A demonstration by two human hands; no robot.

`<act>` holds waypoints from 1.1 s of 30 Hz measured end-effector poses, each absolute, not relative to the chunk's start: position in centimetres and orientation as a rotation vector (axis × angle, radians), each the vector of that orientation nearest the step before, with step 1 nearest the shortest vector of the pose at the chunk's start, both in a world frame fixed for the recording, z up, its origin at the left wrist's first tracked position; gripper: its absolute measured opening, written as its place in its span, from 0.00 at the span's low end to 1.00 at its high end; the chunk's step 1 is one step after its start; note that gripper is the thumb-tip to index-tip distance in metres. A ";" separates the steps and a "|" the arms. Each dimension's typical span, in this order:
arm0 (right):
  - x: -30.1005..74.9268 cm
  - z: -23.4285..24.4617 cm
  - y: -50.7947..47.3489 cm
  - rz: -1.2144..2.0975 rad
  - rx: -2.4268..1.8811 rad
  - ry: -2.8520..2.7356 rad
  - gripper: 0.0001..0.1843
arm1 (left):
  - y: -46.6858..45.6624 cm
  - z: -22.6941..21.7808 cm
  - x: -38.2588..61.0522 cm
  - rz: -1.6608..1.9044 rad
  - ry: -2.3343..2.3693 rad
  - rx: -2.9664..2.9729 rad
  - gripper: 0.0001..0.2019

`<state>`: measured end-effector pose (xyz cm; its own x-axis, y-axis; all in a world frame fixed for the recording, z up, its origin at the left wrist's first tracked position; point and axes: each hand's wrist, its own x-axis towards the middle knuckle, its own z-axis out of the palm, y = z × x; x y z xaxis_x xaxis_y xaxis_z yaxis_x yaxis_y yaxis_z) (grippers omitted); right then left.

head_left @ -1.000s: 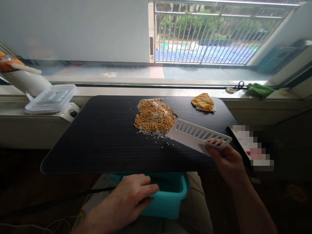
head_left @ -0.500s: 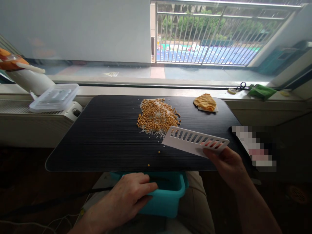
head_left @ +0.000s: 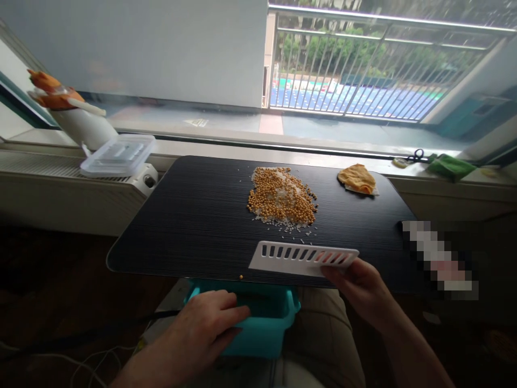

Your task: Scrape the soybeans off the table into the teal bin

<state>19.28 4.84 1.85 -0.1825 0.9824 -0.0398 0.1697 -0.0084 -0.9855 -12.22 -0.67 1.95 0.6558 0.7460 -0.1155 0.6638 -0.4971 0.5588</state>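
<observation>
A white slotted plastic strip (head_left: 287, 264) is gripped at its right end by my right hand (head_left: 365, 288), thumb on the near side. It stands on its long edge, low over the front part of the black table (head_left: 181, 226). Behind it lies a heap of yellow soybeans (head_left: 278, 188) mixed with white rice grains (head_left: 285, 222). One loose soybean (head_left: 241, 277) rests by the front edge, left of the strip. Below that edge, my left hand (head_left: 214, 318) holds the left part of the turquoise plastic bin (head_left: 262, 337), its fingers curled over the rim.
A folded yellow cloth (head_left: 357, 179) lies at the table's back right. A clear plastic box (head_left: 119, 155) sits on the radiator at left, near a white and orange container (head_left: 83, 121). Scissors (head_left: 416, 156) and a green cloth (head_left: 450, 167) are on the windowsill.
My right hand has drawn the strip towards the table's front edge and leftward, away from the heap. One of two loose soybeans no longer shows. My left hand stays on the bin; the view has shifted.
</observation>
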 end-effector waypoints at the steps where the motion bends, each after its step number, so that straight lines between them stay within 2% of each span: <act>1: 18.5 1.7 5.1 1.271 -1.259 -1.463 0.09 | -0.8 1.9 -12.6 0.183 1.106 2.302 0.13; 7: 16.6 2.1 5.2 1.425 -1.226 -1.532 0.11 | -0.9 2.3 -13.6 0.139 1.142 2.304 0.12; 9: 17.0 2.6 4.6 1.376 -1.260 -1.462 0.12 | -0.9 2.6 -13.4 0.120 1.155 2.299 0.13; 16: 20.7 3.3 3.7 0.785 -1.536 -1.060 0.15 | -0.5 4.1 -10.4 0.113 1.083 2.351 0.10; 21: 24.3 3.8 5.2 0.402 -1.699 -1.034 0.17 | -0.7 4.0 -7.4 0.137 1.041 2.367 0.09; 33: 26.5 1.5 7.2 0.552 -1.518 -1.123 0.19 | -0.4 2.8 -3.5 0.154 1.026 2.363 0.13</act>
<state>26.46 7.20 1.48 0.4393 0.8693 0.2265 0.3520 0.0654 -0.9337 -3.46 -0.41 2.81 0.7014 0.7042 -0.1102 0.6406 -0.5551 0.5305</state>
